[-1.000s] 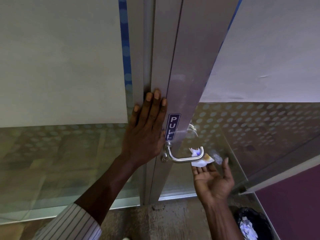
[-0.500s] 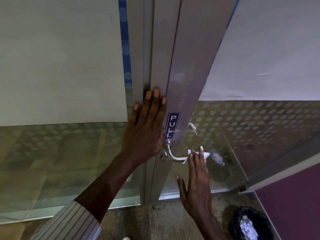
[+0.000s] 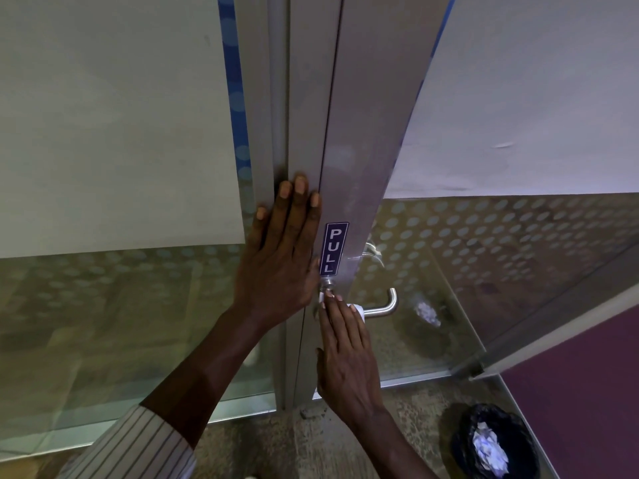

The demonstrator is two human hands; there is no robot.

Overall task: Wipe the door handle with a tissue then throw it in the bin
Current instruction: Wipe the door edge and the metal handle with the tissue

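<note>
A silver lever door handle [image 3: 383, 307] sticks out to the right from the metal door frame [image 3: 366, 140], just under a blue PULL sticker [image 3: 334, 248]. My right hand [image 3: 347, 354] presses a white tissue [image 3: 359, 310] against the handle near its base; only a small edge of tissue shows past my fingertips. My left hand [image 3: 281, 257] lies flat, fingers spread, on the door frame left of the sticker. A black-lined bin [image 3: 496, 440] with crumpled paper inside stands on the floor at the lower right.
Frosted glass panels with a dot pattern flank the frame on both sides. The glass door [image 3: 501, 271] stands ajar to the right, and a purple wall [image 3: 587, 392] is beyond it. The speckled floor [image 3: 283, 440] lies below.
My right hand turned from palm up under the handle's free end to palm down, then slid left along the handle with the tissue to its base. My left hand stayed on the frame.
</note>
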